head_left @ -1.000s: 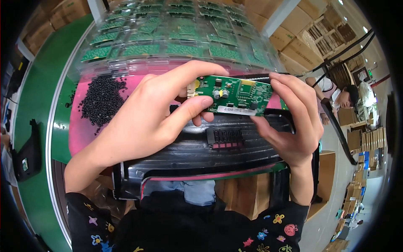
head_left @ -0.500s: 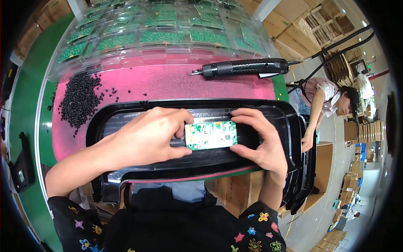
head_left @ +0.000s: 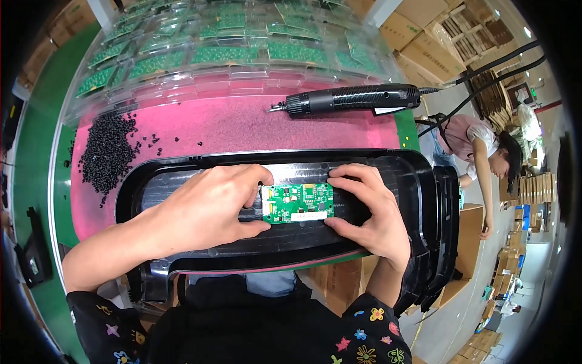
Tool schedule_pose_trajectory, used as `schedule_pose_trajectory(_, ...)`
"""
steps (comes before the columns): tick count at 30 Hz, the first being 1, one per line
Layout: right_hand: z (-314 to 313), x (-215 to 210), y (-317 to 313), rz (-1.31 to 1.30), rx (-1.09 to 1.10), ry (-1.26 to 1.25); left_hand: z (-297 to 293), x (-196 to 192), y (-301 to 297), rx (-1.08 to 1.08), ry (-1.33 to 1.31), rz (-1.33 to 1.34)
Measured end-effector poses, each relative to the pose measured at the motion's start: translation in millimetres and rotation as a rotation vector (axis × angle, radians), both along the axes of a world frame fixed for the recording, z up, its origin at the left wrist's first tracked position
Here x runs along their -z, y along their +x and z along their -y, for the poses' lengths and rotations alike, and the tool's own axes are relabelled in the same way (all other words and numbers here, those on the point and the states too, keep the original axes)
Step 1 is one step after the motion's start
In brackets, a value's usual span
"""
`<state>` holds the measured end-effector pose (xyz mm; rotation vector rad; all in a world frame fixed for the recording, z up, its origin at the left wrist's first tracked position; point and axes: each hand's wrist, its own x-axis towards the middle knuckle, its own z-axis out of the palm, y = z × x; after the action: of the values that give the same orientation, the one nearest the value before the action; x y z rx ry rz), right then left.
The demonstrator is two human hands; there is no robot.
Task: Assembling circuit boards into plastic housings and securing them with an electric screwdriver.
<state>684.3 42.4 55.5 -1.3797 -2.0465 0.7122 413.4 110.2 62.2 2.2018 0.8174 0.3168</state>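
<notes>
A small green circuit board (head_left: pixel 297 203) with a white label strip lies level between my two hands, over the inside of a black plastic housing (head_left: pixel 194 242). My left hand (head_left: pixel 218 203) grips the board's left end, by a white connector, between thumb and fingers. At the opposite end, the thumb and fingers of my right hand (head_left: pixel 373 212) pinch the board's right corners. The housing is a long shallow shell with a raised rim, open side up. Whether the board touches the housing floor I cannot tell.
Beyond the housing, a black electric screwdriver (head_left: pixel 354 100) lies on the pink mat (head_left: pixel 212 121). A heap of small black screws (head_left: pixel 106 151) is at the left. Clear trays (head_left: pixel 236 73) of green boards stand at the back. More black housings (head_left: pixel 445 230) and a co-worker (head_left: pixel 473 142) are at the right.
The board has shifted slightly left and toward me, and its glare has faded, so its parts show. Both hands still hold it. The co-worker's arm has swung outward to the right.
</notes>
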Motion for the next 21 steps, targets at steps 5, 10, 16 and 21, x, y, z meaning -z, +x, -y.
schedule_pose_trajectory(5, 0.3, 0.4, -1.5, 0.000, 0.022, 0.027, -0.4, 0.6, -0.3, 0.014, 0.038, 0.023)
schedule_pose_trajectory(10, 0.6, 2.5, -1.5, -0.004, 0.021, 0.032, -1.1, 0.4, -0.4, 0.020, 0.028, 0.001)
schedule_pose_trajectory(16, -1.5, -2.4, -3.7, 0.042, -0.011, 0.027, 1.2, -8.8, -7.1, 0.016, 0.035, 0.003)
schedule_pose_trajectory(21, 8.0, -4.5, 0.2, -0.003, 0.220, 0.174, -20.7, -40.0, -36.0, -0.203, 0.234, 0.286)
